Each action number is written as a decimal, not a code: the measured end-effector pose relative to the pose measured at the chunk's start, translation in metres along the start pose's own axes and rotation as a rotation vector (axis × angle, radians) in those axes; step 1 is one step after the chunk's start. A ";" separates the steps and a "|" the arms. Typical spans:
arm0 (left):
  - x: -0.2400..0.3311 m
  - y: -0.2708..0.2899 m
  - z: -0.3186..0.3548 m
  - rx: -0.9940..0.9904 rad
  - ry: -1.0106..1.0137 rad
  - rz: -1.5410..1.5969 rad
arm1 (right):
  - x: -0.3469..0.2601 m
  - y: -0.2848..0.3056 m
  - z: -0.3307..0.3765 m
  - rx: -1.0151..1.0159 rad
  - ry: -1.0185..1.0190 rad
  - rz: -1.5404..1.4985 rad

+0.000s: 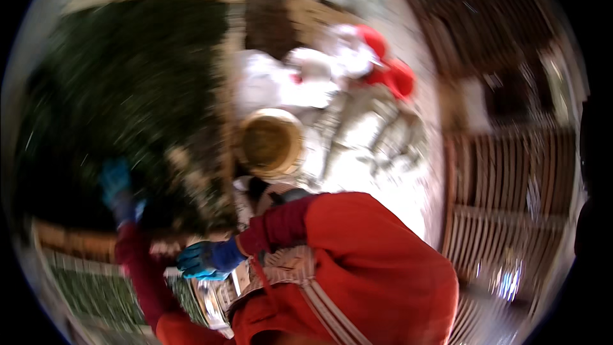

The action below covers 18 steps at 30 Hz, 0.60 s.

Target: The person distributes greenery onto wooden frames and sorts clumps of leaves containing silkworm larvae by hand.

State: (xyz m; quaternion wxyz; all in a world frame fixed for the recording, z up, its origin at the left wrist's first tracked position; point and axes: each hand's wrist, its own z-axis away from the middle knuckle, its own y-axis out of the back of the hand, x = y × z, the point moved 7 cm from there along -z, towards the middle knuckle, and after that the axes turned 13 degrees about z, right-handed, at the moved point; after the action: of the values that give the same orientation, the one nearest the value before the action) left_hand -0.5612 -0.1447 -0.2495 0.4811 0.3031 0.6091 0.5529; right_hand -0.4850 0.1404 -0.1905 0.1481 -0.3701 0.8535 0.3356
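Note:
My left hand (pixel 115 185), in a blue glove, reaches out over a broad dark green mass (pixel 128 83), which looks leafy but is too blurred to name. Its fingers are smeared by motion, and whether they hold anything is hidden. Closer to my body, my right hand (pixel 205 260), also gloved in blue, is at the near wooden edge (pixel 70 243) of the bed that contains the green mass. The right fingers look stretched out and apart, with no held thing visible. Just below that hand is a shiny rounded object (pixel 209 303) of unclear kind.
A round tub (pixel 271 144) with brownish contents stands right of the bed. Beyond it lie white bundles (pixel 262 83), red round objects (pixel 389 76) and pale crumpled sheeting (pixel 364 121). Slatted racks (pixel 511 179) line the right side. Green material (pixel 96 291) shows at lower left.

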 end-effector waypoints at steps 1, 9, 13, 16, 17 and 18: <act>0.010 0.034 -0.018 -0.144 0.156 0.240 | 0.017 0.006 0.015 -0.038 -0.088 0.034; -0.099 -0.133 -0.112 -0.167 0.213 0.358 | 0.104 0.044 0.073 -0.148 -0.411 0.165; -0.126 -0.185 -0.030 -0.152 0.294 1.539 | 0.124 0.038 0.067 0.028 -0.200 0.209; -0.064 -0.106 0.001 0.091 0.508 1.965 | 0.142 0.086 0.090 -0.020 -0.412 -0.023; -0.056 -0.062 0.005 0.154 0.485 1.825 | 0.150 0.095 0.100 -0.040 -0.504 -0.200; -0.086 -0.024 0.027 0.377 0.303 1.655 | 0.151 0.106 0.093 -0.088 -0.565 -0.387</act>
State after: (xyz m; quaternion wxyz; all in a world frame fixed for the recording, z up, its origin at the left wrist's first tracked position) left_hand -0.5022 -0.2169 -0.2490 -0.2212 0.6472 0.3317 0.6498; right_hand -0.6652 0.1769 -0.2845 0.4233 -0.4235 0.6774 0.4272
